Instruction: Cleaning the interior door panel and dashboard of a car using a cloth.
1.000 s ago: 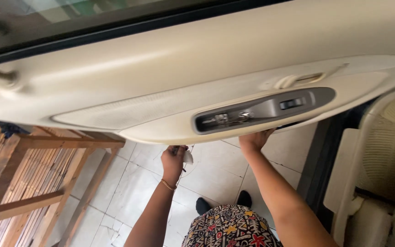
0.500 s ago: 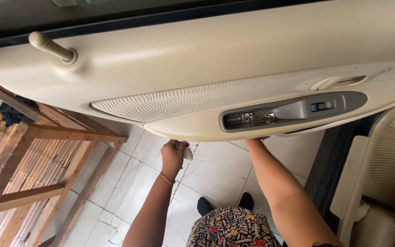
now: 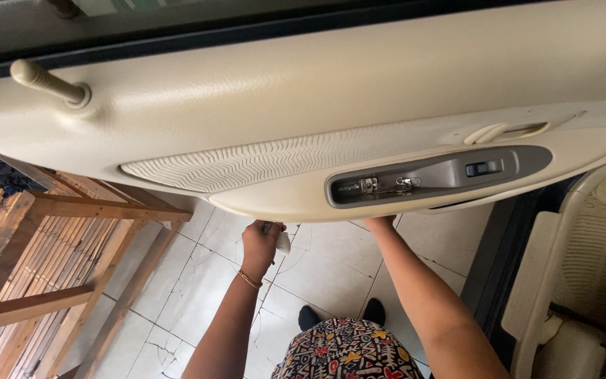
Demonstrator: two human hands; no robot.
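- A white tiled floor (image 3: 324,270), cracked in places, was seen below, with a wooden frame with slats (image 3: 43,260) well off to the outer side of the left hand.
- A cream car door panel (image 3: 303,105) was spread across the upper view, directly above both hands, with dark window glass along its top edge.
- The left hand (image 3: 261,245) was raised to the underside of the panel's armrest, its fingers curled closed around a small white cloth (image 3: 284,243); a dark object was partly seen in the same grip, too hidden to be identified.
- A thin gold bracelet (image 3: 249,280) was worn on the left wrist, just below the hand.
- The right hand (image 3: 380,223) was pressed up under the lower edge of the armrest, just beside the left hand; its fingers were hidden behind the panel, so whether it was open or closed could not be told.
- A grey switch panel (image 3: 443,174) with a dark window switch and metal fittings was set in the armrest, just above the right hand.
- A ribbed cream insert (image 3: 247,163) was seen above the left hand, and a cream door lever (image 3: 503,130) above and beyond the right hand.
- A window crank handle (image 3: 47,83) was fixed at the far upper corner, well apart from the left hand.
- A cream car seat and sill (image 3: 583,267) were seen to the outer side of the right arm.
- A patterned garment (image 3: 348,351) and dark shoes were seen below, between the two forearms.
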